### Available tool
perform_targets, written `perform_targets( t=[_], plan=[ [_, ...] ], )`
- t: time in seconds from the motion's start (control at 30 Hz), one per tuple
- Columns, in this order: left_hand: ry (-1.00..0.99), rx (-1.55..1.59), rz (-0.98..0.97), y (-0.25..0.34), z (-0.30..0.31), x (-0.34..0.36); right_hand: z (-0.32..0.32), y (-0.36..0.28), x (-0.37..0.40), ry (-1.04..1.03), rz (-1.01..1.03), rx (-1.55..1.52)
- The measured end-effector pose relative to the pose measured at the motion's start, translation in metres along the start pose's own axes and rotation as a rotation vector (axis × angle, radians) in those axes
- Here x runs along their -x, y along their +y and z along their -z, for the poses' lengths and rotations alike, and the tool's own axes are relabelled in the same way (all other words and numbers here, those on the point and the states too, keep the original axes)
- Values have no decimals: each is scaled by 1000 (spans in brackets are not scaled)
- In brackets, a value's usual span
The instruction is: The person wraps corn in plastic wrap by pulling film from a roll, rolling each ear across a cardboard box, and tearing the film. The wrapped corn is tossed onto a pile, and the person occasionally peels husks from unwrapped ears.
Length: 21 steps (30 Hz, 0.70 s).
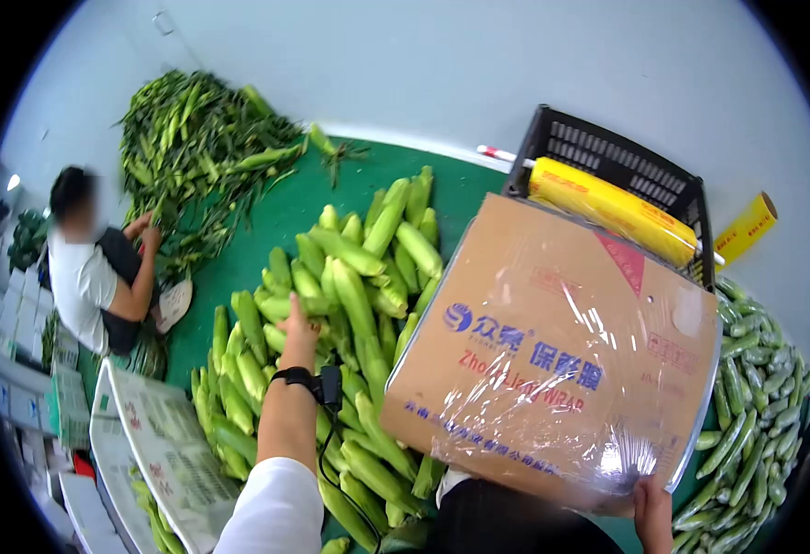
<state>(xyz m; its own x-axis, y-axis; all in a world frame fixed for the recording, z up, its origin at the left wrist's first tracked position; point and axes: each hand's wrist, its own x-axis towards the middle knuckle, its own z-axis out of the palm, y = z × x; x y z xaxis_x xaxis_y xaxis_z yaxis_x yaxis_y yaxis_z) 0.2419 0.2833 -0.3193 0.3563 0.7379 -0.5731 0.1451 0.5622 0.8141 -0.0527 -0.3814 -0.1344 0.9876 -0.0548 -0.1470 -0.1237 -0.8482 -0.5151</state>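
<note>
My left hand [300, 325] reaches into a large heap of green corn ears [359, 268], its thumb and fingers closed round one ear that lies crosswise. A wrist strap with a small black device and a cable is on that arm. At the lower right, my right hand [652, 510] has its fingers bent at the near corner of a board covered with printed cardboard [534, 369], pinching the clear film there. Creased, shiny film lies over part of the cardboard.
A black crate [608, 148] with a yellow film roll [613, 210] stands behind the board. Wrapped produce [747, 425] lies right. Husks [193, 148] are piled at the upper left beside a crouching person [86, 268]. White crates [174, 434] stand lower left.
</note>
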Motion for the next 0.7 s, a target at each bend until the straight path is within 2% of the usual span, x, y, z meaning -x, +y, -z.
perform_targets(
  t=[0.07,0.13,0.2,0.23,0.27,0.37,0.43,0.5,0.57,0.6,0.63,0.7],
  plan=[
    [-217,139,130,-9,11,-57,1,-5,-1,-21,-1,21],
    [-342,323,190,-10,35,-49,2,-13,-4,-9,-49,-18],
    [-519,265,162,-4,67,2,8,-25,-8,-35,-135,-53],
    [-629,111,83,9,73,68,4,-17,-5,2,-48,55],
    [-745,3,30,20,76,123,4,-16,-2,2,-45,59],
    [-1020,-431,-49,52,57,233,5,-24,-7,-17,-59,76],
    [-1368,-867,-728,47,26,302,4,-23,-9,-28,-70,18],
    [-1471,-1188,-1424,36,-6,384,-1,-11,-1,5,-91,-28],
    [-1585,-1171,-1667,-4,-27,431,-3,-9,5,15,-107,-59],
    [-1644,-1205,-1682,-23,-35,448,2,-19,6,-44,-184,3],
    [-1699,-1244,-1696,-42,-42,462,3,-21,11,-43,-179,47],
    [-1768,-1228,-1713,-66,-53,471,23,-36,17,-67,-220,-244]
  ],
)
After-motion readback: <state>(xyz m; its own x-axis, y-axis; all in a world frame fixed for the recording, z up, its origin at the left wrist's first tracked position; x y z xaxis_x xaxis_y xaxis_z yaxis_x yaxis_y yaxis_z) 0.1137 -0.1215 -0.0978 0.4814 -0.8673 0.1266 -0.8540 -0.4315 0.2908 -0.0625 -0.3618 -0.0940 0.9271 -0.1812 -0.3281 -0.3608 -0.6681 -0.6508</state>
